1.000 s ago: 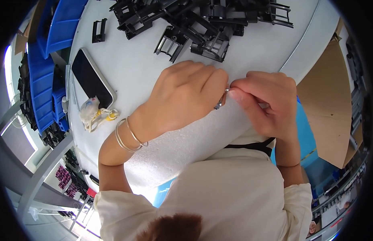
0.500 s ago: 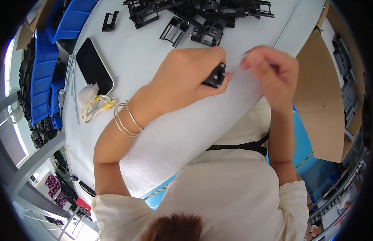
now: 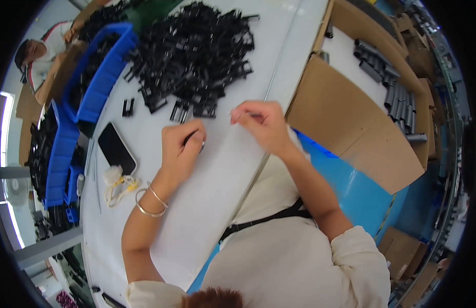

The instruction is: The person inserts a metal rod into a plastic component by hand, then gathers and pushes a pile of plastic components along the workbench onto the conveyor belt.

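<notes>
My left hand (image 3: 179, 149) is closed in a fist around a small black plastic part (image 3: 189, 137), of which only a dark edge shows between the thumb and fingers. To its right, my right hand (image 3: 264, 126) is raised near the table's edge with thumb and fingertips pinched together. Something small and dark shows under its fingers, too blurred to name. Just beyond both hands lies a large heap of black plastic frame-shaped parts (image 3: 189, 56). One such black part (image 3: 128, 107) rests alone left of the heap.
A phone (image 3: 116, 149) and a white fluffy charm on a yellow-white cord (image 3: 126, 189) lie at the left. Blue bins (image 3: 102, 84) line the far left, where another person (image 3: 38, 54) sits. At right stands an open cardboard box (image 3: 351, 123) with grey tubes (image 3: 402, 108).
The view has shifted, so more of the heap and the box shows. My left hand still grips the black part, now turned more upright. My right hand's fingers have come together.
</notes>
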The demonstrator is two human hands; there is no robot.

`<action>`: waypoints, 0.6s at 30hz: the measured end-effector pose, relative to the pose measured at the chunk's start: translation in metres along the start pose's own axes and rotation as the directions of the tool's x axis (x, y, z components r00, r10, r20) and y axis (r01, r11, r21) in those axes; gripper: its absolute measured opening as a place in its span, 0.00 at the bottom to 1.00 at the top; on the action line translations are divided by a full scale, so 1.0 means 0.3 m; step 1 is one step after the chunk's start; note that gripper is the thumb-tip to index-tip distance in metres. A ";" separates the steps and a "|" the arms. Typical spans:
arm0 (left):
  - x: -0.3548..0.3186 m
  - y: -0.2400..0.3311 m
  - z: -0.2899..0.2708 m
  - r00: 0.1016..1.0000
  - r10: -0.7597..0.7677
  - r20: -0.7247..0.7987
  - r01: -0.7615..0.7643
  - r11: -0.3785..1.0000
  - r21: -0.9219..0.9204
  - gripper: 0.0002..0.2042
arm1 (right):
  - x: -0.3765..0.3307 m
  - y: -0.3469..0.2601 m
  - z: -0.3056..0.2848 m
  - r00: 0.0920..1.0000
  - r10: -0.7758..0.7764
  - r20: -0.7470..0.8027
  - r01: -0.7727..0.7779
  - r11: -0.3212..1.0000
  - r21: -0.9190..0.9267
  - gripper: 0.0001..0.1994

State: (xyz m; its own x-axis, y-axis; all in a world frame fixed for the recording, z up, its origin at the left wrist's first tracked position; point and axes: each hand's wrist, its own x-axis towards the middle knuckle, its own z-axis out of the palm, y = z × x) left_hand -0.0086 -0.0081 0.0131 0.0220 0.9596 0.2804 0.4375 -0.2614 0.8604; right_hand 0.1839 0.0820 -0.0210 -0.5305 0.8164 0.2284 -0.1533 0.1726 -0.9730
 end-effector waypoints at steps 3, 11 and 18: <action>-0.024 0.011 0.008 0.999 -0.016 -0.048 0.020 0.996 0.083 0.11 | -0.019 0.007 0.006 0.999 0.042 0.020 -0.041 0.997 -0.060 0.10; -0.011 0.003 0.008 0.975 0.025 -0.221 -0.014 0.999 0.052 0.13 | -0.011 0.028 0.010 0.997 -0.074 -0.036 0.072 0.996 -0.055 0.11; 0.138 0.144 -0.213 0.628 0.568 -0.532 -0.294 0.806 0.514 0.28 | -0.021 -0.011 0.018 0.992 -0.124 0.003 0.121 0.959 -0.257 0.10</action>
State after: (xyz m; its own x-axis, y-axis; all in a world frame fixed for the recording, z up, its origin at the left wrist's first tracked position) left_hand -0.0462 0.0138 0.0892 -0.2162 0.3990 0.8911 0.8079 -0.4393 0.3927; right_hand 0.1833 0.0733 -0.0189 -0.5098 0.7870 0.3476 0.0036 0.4060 -0.9139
